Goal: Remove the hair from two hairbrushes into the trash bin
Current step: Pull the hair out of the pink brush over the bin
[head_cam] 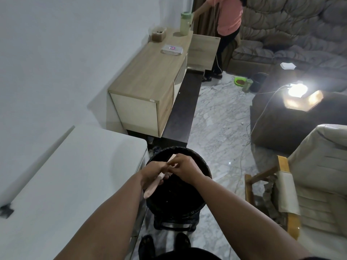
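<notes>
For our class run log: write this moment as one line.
left hand: holds hairbrush | right hand: picking at bristles | location: over trash bin | hair: not discernible

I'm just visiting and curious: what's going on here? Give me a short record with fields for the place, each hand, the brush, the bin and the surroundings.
place: a living room with a marble-patterned floor
left hand: grips the hairbrush by its handle
right hand: fingers pinch at the bristle end of the hairbrush
hairbrush: pale pink, held over the trash bin
trash bin: round, black-lined, on the floor in front of the person's feet
surroundings: white table at the left, wooden cabinet behind, another person at the far end
</notes>
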Motion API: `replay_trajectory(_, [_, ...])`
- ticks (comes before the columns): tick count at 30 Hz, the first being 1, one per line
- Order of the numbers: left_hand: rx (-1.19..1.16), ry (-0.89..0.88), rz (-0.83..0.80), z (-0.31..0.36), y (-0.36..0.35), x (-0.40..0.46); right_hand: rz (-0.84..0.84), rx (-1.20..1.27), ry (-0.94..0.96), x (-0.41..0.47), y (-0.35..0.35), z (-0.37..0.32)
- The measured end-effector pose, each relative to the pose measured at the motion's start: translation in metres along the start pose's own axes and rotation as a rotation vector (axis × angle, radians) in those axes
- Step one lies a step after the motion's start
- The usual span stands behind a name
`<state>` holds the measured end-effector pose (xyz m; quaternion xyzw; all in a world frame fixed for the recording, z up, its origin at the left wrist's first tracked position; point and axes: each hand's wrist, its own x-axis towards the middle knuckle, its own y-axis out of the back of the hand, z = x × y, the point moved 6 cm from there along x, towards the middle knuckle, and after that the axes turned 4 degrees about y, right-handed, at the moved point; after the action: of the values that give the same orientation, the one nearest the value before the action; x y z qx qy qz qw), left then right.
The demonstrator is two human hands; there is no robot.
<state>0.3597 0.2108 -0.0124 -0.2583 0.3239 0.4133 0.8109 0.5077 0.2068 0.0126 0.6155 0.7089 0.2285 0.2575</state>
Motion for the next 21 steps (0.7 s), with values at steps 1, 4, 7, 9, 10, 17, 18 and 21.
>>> replay_trajectory(1, [-0.02, 0.008, -0.013, 0.001, -0.001, -0.002, 0.026, 0.051, -0.019, -0.001, 0.001, 0.003])
replay_trajectory(4, [-0.034, 0.022, -0.008, 0.003, 0.002, -0.004, 0.048, 0.213, -0.13, -0.006, 0.001, 0.007])
replay_trajectory(7, [0.026, 0.02, 0.066, 0.005, 0.008, -0.003, 0.087, 0.294, -0.275, -0.008, 0.003, 0.019])
replay_trajectory(9, [0.07, 0.018, 0.14, 0.002, 0.018, 0.0, 0.121, 0.22, -0.395, -0.013, 0.012, 0.043])
replay_trajectory(10, [0.075, 0.022, 0.171, 0.0, 0.026, 0.002, 0.129, 0.145, -0.441, -0.016, 0.02, 0.055])
replay_trajectory(17, [-0.127, 0.064, 0.17, -0.009, 0.033, 0.011, 0.181, 0.012, -0.485, -0.021, 0.034, 0.056])
replay_trajectory(18, [-0.133, 0.063, 0.169, -0.008, 0.031, 0.012, 0.167, 0.025, -0.474, -0.018, 0.028, 0.05])
replay_trajectory(21, [-0.111, 0.045, 0.194, -0.001, 0.026, 0.01, 0.128, 0.04, -0.496, -0.011, 0.021, 0.041])
